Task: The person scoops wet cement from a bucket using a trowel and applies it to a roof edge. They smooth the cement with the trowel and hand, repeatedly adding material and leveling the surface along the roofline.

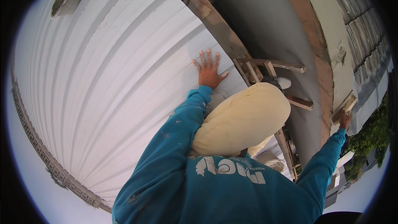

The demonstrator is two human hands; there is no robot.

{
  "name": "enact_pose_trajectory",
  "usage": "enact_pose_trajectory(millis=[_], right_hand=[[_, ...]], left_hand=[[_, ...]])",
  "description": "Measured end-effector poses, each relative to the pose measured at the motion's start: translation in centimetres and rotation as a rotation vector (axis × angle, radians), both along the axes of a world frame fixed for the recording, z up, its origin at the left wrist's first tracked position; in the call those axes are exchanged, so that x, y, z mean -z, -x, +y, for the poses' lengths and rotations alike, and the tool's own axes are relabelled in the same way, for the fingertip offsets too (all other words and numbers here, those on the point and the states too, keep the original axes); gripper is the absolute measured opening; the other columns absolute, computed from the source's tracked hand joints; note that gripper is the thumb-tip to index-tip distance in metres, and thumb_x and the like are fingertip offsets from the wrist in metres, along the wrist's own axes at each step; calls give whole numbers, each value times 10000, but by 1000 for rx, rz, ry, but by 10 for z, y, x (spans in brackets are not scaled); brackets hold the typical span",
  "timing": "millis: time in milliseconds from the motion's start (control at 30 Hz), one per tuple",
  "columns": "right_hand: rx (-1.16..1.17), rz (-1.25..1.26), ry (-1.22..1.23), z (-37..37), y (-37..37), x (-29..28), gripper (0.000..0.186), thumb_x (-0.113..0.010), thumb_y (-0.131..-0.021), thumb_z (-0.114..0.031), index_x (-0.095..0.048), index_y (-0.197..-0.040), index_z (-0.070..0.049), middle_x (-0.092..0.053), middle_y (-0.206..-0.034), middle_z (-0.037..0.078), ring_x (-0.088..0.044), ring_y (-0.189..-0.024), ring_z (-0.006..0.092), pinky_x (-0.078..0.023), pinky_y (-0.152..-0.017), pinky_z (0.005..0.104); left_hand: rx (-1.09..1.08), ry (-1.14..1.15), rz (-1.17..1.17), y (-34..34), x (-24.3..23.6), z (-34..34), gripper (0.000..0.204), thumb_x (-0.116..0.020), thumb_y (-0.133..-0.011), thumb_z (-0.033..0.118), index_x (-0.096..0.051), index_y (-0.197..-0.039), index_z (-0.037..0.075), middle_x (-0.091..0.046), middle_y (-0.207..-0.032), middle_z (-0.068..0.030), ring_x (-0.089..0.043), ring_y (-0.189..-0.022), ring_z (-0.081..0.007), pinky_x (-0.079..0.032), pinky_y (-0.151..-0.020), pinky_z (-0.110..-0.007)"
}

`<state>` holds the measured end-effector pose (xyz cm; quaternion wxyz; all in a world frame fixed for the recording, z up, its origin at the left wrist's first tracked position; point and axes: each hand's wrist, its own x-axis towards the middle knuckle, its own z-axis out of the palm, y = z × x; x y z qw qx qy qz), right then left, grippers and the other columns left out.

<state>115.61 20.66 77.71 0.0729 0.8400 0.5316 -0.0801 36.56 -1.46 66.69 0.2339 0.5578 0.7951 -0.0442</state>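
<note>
On the roof: white ribbed metal roof sheet (107,70), running off to my left from the wet grey cement wall (265,29); I use that wall as my landmark.

Left hand: my left hand (208,71) lies flat on the roof sheet just left of the wall's lower edge, fingers spread wide, palm down, gripping nothing.

Right hand: my right hand (344,118) is stretched out to the far side of the wall, fingers wrapped round a wooden float (343,107).

Float: its flat board sits by the pale plastered strip (331,37) past the wall's brick-red band (315,37); the fisheye rim bends things there, so I cannot say whether the board touches the plaster.

Plank: a rough timber plank (207,12) runs along the seam between the wall and the roof sheet, with a twist of tie near its upper end.

Wooden frame: a small frame of nailed battens (269,70) rests against the wall's face, just beside my left hand.

Knee: my bent leg in pale yellow trousers (242,118) sits below that frame, close against the wall's foot.

Sleeves: both arms wear a blue sweatshirt (215,191) flecked with grey spatter.

Bucket: a cement-caked bucket (66,0) stands on the roof sheet, well apart from the wall, far to its left.

Beyond the wall: grey block courses (365,29) and green treetops (371,137) near my right hand.
</note>
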Motion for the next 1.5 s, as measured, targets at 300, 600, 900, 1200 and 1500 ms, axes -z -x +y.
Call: enact_pose_trajectory(millis=[300,600,900,1200,1500], right_hand=[[125,-115,-99,-15,10,3,816,-665,-811,-559,-502,-1371,12,-610,-1247,259,-622,-1107,380,-485,-939,425],[254,-128,-296,-18,143,-29,629,-662,-822,-505,-621,-1257,-52,-670,-1123,224,-641,-1058,368,-493,-916,434],[180,19,-331,-49,248,-41,626,-684,-801,-506,-647,-1213,-36,-660,-1106,259,-650,-1026,378,-506,-886,431],[208,94,-489,-60,283,-76,611,-678,-817,-466,-630,-1228,-16,-640,-1136,239,-615,-1071,390,-481,-921,444],[652,46,-297,-63,74,-33,698,-671,-766,-545,-649,-1205,-2,-681,-1118,219,-658,-1050,356,-503,-913,412]], left_hand=[[3,-86,-35,6,-1,2,984,-629,-798,626,-221,-1540,124,-102,-1607,-175,-16,-1481,-403,-8,-1121,-689],[-158,-253,422,152,-7,16,970,-550,-867,649,-197,-1532,38,-159,-1597,-181,-117,-1484,-347,-118,-1144,-644],[-7,-138,363,203,10,1,1094,-557,-802,740,-171,-1531,21,-180,-1593,-170,-146,-1478,-340,-154,-1157,-616],[-38,-117,347,229,18,-2,1020,-471,-858,733,-204,-1521,6,-151,-1596,-191,-122,-1482,-349,-151,-1142,-635],[-122,-41,659,295,-6,46,998,-410,-881,741,-179,-1528,17,-125,-1600,-192,-104,-1485,-347,-162,-1152,-616]])
